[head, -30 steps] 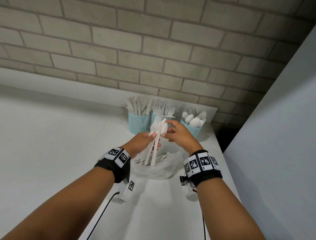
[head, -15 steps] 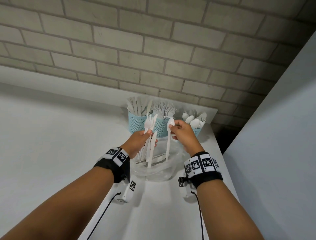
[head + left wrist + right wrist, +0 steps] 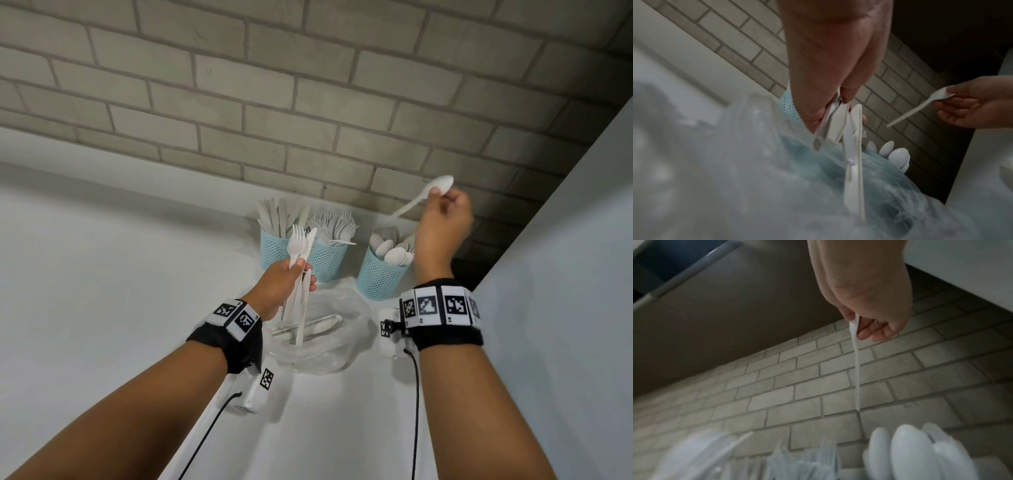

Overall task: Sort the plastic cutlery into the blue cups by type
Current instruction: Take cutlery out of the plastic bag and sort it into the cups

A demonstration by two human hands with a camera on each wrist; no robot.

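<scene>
We had the spoon (image 3: 424, 195) pinched by its bowl in our right hand (image 3: 443, 226), thumb and fingertips closed on it, the handle slanting down and to the left toward the right-hand blue cup (image 3: 380, 274) — the one already holding spoons. It hung just above that cup, not yet inside. Our left hand (image 3: 282, 284) was clasped around a small bundle of cutlery (image 3: 301, 274), a fork and a knife showing at the top, held upright in front of the two left cups (image 3: 298, 253), which stood at the far edge of the white counter (image 3: 102, 291) with knives in one and forks in the other. Under the bundle lay a clear plastic bag (image 3: 329, 349) with a few more pieces in it.

We judged the spoon to be very light and fairly stiff, though thin enough to flex or snap if forced, and its smooth surface a little slippery. A light pinch at the bowl seemed enough — it left the handle free to go in first. The mesh cup looked light too, so a hard poke might tip it.
</scene>
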